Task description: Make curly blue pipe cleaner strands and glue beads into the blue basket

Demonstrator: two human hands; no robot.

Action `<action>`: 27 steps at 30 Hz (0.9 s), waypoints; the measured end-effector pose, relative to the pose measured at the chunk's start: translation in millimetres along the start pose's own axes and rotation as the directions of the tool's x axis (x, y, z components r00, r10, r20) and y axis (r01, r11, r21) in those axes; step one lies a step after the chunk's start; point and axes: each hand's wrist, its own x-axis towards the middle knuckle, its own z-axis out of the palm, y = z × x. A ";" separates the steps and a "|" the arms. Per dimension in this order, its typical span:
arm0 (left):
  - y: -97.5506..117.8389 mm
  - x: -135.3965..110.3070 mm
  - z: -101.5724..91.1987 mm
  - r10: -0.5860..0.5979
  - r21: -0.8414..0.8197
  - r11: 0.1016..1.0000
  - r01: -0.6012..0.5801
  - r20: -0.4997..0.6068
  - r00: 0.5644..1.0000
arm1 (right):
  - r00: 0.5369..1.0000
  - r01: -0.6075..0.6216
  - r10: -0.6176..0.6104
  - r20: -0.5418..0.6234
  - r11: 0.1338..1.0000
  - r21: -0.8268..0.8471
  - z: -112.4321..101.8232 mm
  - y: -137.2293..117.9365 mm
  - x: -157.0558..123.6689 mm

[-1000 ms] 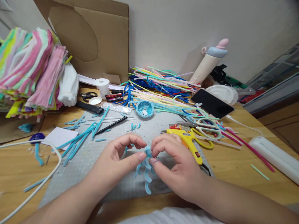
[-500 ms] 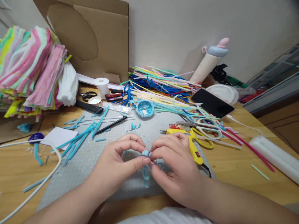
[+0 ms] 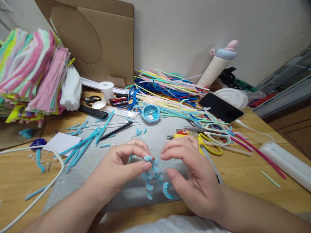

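Note:
Between thumb and fingers, my left hand [image 3: 121,170] pinches the top of a light blue pipe cleaner piece [image 3: 155,166]. Curled, fuzzy strands dangle from it in two lines over the grey cutting mat [image 3: 121,197]. My right hand [image 3: 191,171] is apart from it on the right, thumb and fingers spread with nothing between them. The lowest curl hangs close to my right thumb. Behind my right hand lies a yellow hot glue gun [image 3: 200,142], partly hidden by it.
Cut blue pipe cleaners [image 3: 82,145] and a black pen [image 3: 116,130] lie left on the mat. A round blue fuzzy bowl [image 3: 151,114] sits behind. Scissors [image 3: 216,133], a phone [image 3: 221,107] and a power strip [image 3: 286,163] are right; pipe cleaner bundles [image 3: 31,71] are stacked left.
My right hand has let go of the blue pipe cleaner piece and opened, moving slightly right. The curled strands now hang in fuller view from my left hand.

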 end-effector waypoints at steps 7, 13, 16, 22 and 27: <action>-0.9 -1.5 -2.6 -0.031 -0.050 0.998 0.034 0.055 0.998 | 0.987 -0.157 0.158 0.005 0.977 0.147 3.4 5.8 -2.0; 0.7 -0.5 -2.0 -0.045 -0.066 0.997 0.049 0.064 0.997 | 0.977 -0.213 0.210 0.039 0.956 0.200 6.7 9.0 -1.1; 1.2 -1.2 -2.0 -0.050 -0.071 0.996 0.055 0.063 0.997 | 0.976 -0.220 0.213 0.054 0.955 0.199 7.3 9.7 -0.7; 0.1 -2.3 -4.1 -0.042 -0.108 0.993 0.052 0.098 0.994 | 0.938 -0.327 0.256 0.236 0.880 0.345 6.5 13.4 1.1; 1.0 -1.4 -3.5 -0.061 -0.138 0.987 0.080 0.132 0.989 | 0.913 -0.390 0.249 0.324 0.769 0.506 8.6 14.5 3.6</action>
